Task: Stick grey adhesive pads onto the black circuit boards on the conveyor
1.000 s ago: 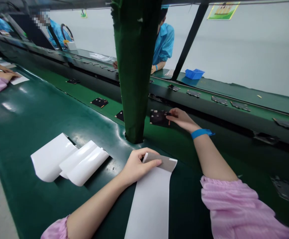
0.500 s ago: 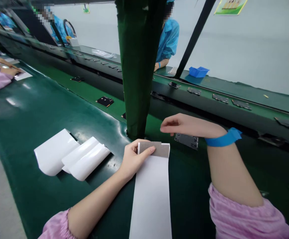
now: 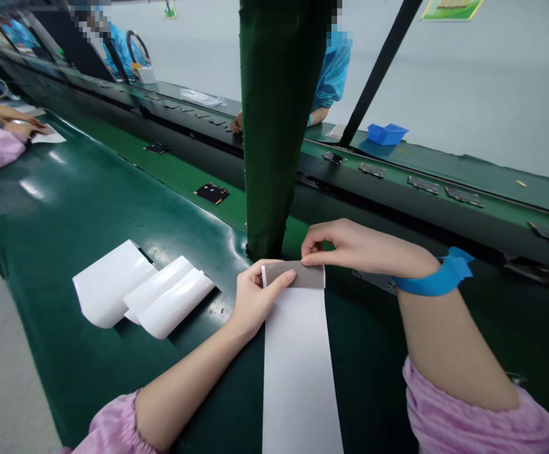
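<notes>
A long white strip of backing paper (image 3: 297, 366) lies on the green table (image 3: 89, 202) and runs toward me. At its far end sits a grey rectangular pad (image 3: 297, 275). My left hand (image 3: 254, 296) pinches the strip's left top corner, thumb laid on the pad. My right hand (image 3: 350, 247), with a blue wrist strap (image 3: 432, 277), pinches the pad's right top corner. A dark circuit board (image 3: 373, 279) lies on the table just behind my right wrist, mostly hidden.
Curled white paper sheets (image 3: 142, 293) lie left of my left hand. A green-wrapped post (image 3: 277, 126) stands right behind the pad. Dark boards (image 3: 212, 193) ride the conveyor beyond. A blue tray (image 3: 386, 133) sits far back. Other people work at left and across.
My right hand left the dark board on the belt side, set it near the strip, and came back to pinch the grey pad's right corner. The left hand kept its hold.
</notes>
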### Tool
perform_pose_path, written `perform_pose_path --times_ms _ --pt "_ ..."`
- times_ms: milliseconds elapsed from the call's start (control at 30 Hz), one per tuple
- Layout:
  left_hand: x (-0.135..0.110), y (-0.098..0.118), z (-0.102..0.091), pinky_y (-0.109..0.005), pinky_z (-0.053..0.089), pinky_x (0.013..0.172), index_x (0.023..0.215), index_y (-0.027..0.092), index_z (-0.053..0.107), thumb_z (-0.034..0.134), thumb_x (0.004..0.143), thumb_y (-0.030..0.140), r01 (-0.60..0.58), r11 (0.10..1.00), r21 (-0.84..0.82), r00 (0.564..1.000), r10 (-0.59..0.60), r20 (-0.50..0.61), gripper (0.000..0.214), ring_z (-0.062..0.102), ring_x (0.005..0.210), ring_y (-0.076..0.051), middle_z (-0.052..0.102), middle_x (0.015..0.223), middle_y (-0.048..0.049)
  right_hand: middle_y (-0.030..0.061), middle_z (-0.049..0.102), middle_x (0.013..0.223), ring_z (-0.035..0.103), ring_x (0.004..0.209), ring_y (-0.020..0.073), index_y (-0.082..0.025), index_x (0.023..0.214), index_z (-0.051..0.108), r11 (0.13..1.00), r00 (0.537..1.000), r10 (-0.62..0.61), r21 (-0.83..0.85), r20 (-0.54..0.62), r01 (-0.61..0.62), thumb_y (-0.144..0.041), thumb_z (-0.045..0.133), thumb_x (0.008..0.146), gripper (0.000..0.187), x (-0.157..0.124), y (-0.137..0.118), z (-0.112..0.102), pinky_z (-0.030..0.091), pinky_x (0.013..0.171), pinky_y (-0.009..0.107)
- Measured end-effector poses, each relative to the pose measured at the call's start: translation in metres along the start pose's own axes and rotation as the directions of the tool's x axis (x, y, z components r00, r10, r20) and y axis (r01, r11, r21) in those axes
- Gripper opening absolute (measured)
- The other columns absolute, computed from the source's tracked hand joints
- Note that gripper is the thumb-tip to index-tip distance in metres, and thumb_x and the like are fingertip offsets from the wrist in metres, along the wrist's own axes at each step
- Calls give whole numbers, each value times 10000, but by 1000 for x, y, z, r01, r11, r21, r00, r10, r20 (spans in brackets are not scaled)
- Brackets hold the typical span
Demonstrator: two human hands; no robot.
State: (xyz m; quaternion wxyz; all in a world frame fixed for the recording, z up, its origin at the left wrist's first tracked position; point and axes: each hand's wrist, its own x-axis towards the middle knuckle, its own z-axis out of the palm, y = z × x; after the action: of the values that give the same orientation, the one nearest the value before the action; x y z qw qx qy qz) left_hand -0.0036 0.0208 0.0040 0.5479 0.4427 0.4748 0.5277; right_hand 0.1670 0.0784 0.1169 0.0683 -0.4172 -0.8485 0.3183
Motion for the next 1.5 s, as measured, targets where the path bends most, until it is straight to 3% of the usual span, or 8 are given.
perform_pose_path --times_ms 133,233,333,500,767,1167,1367,1500 --pt "0 -2 1 -229 493 615 817 157 704 754 665 373 9 1000 -5 1000 -9 -9 269 642 713 -157 714 776 -29 37 691 841 591 700 176 -205 774 703 997 984 14 81 -177 0 -434 603 788 250 11 18 2 414 611 296" --pt "-1 -2 2 -221 480 594 801 154 703 753 664 353 2 1000 24 1000 -3 28 247 630 688 -149 710 759 -27 43 690 797 595 725 181 -173 795 693 982 914 73 190 -400 4 -426 590 794 273 36 52 21 426 638 294" --pt "-2 -3 3 -210 468 583 800 152 702 746 676 342 -7 999 32 999 5 53 231 617 671 -137 707 757 -26 51 696 767 602 727 183 -149 778 690 964 855 184 260 -486 -59 -325 579 800 209 59 85 47 434 658 291" --pt "-1 -7 3 -200 467 588 808 157 702 750 683 328 -17 1000 27 997 15 72 217 615 680 -130 706 758 -21 63 703 820 617 776 195 -162 790 710 966 827 251 186 -502 -180 -278 566 833 190 71 106 68 431 693 292" --pt "-2 -7 2 -208 477 600 822 157 706 743 694 322 -27 999 43 996 23 90 212 627 699 -141 712 774 -25 56 716 880 630 860 210 -195 755 722 967 852 247 57 -461 -250 -260 546 860 215 67 111 64 434 785 301" --pt "-1 -6 1 -211 475 600 817 154 702 737 696 318 -30 998 56 995 24 101 207 629 697 -143 713 776 -29 71 704 919 627 844 212 -188 752 699 956 883 274 10 -380 -293 -277 537 854 211 49 121 59 448 748 306" --pt "-2 -6 1 -209 474 600 816 159 702 733 701 318 -40 997 69 994 33 102 199 633 705 -143 715 783 -27 71 658 848 594 841 227 -200 727 601 944 837 244 -76 -489 -320 -287 553 826 140 38 121 70 439 780 348" --pt "-1 -6 2 -217 480 605 817 159 702 730 703 326 -48 997 67 993 40 111 204 640 709 -149 718 788 -31 53 628 843 594 789 212 -195 916 551 926 769 345 63 -538 -371 -290 591 786 166 27 121 68 459 709 328"
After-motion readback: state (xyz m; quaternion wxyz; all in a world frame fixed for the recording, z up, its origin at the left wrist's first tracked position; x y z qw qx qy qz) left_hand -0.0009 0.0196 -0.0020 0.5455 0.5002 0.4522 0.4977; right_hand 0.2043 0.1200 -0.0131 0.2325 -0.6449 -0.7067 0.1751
